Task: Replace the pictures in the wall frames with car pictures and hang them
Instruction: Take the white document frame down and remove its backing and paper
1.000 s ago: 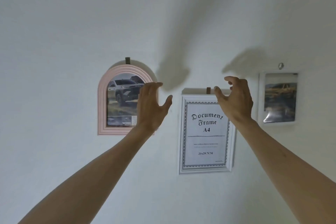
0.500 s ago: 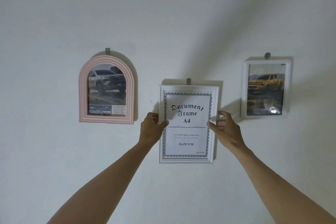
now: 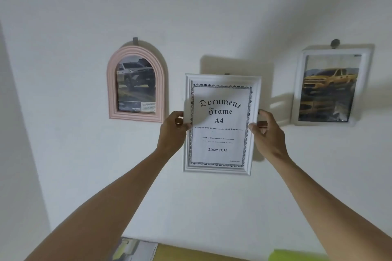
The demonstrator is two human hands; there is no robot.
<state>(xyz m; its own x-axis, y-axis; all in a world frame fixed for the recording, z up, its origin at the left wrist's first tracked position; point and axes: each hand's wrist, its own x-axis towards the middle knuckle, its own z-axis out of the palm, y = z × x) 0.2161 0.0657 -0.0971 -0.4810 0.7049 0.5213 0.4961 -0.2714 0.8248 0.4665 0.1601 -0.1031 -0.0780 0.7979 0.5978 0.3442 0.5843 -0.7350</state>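
Head view: both hands grip the white rectangular document frame (image 3: 220, 124), which holds a printed "Document Frame A4" sheet. The left hand (image 3: 171, 131) curls its fingers (image 3: 180, 115) round the left edge, the right hand (image 3: 268, 131) round the right edge, both at mid-height. The frame's long axis is upright, its top tilted slightly off the white wall (image 3: 63, 27), just below a small hook (image 3: 227, 74). It hangs between the pink arched frame (image 3: 135, 83) and the white frame with a yellow car (image 3: 331, 87). Lifting it clear likely means an even pull upward.
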